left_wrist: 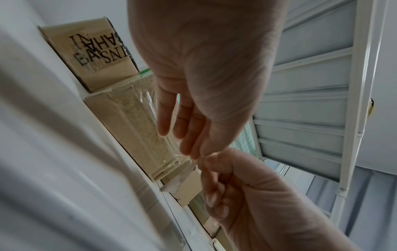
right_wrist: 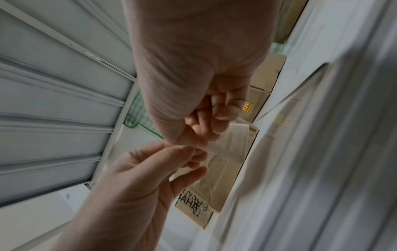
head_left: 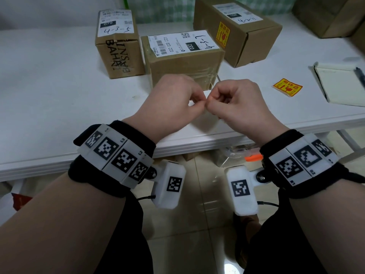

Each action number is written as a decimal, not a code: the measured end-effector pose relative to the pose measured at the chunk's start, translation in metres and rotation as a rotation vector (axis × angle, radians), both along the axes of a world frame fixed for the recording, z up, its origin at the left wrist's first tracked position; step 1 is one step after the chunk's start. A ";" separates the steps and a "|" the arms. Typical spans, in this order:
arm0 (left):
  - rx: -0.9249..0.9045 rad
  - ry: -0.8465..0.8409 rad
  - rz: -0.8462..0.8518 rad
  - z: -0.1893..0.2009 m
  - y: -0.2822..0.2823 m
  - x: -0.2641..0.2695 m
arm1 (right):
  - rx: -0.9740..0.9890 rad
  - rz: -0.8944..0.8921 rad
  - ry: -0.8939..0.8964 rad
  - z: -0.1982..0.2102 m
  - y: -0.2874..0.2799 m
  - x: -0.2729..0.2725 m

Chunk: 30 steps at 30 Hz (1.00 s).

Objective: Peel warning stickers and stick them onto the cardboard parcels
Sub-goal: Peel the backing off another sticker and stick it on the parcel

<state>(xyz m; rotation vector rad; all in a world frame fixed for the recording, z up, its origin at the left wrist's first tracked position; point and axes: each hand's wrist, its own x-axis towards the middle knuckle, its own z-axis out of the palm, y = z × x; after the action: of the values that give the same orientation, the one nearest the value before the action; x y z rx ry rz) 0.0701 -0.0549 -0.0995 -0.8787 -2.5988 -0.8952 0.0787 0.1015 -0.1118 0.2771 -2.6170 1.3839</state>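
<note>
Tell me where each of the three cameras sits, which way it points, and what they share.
Head: worn on the head, looking down at the white table, three parcels, both hands and wristbands.
Left wrist: under the left hand, looking along it.
Right wrist: under the right hand, likewise.
Shared: both wrist views show the two hands pinching a sticker and the BAHA-printed parcel.

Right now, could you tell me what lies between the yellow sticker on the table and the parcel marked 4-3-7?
In the head view, only bare white table lies between the loose yellow warning sticker and the 4-3-7 parcel; the hands are nearer the camera.
</note>
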 end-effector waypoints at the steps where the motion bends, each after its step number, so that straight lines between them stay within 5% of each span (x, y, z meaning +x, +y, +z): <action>1: 0.006 -0.006 0.002 0.000 0.000 0.000 | -0.013 0.007 -0.010 0.000 0.000 0.000; 7: 0.066 -0.036 0.016 0.002 -0.004 -0.002 | -0.237 0.058 -0.150 0.004 0.003 0.001; 20: 0.073 -0.034 0.067 -0.003 0.002 0.000 | -0.414 0.050 -0.192 0.000 0.001 -0.003; 30: 0.283 -0.209 0.072 -0.001 0.003 0.000 | -0.487 0.090 -0.175 -0.001 0.003 -0.004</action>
<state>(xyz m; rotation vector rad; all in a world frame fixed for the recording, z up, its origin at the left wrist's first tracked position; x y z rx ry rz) 0.0700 -0.0516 -0.1004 -0.6411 -2.5613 -1.3567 0.0744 0.1043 -0.1133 0.2139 -2.3099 2.0974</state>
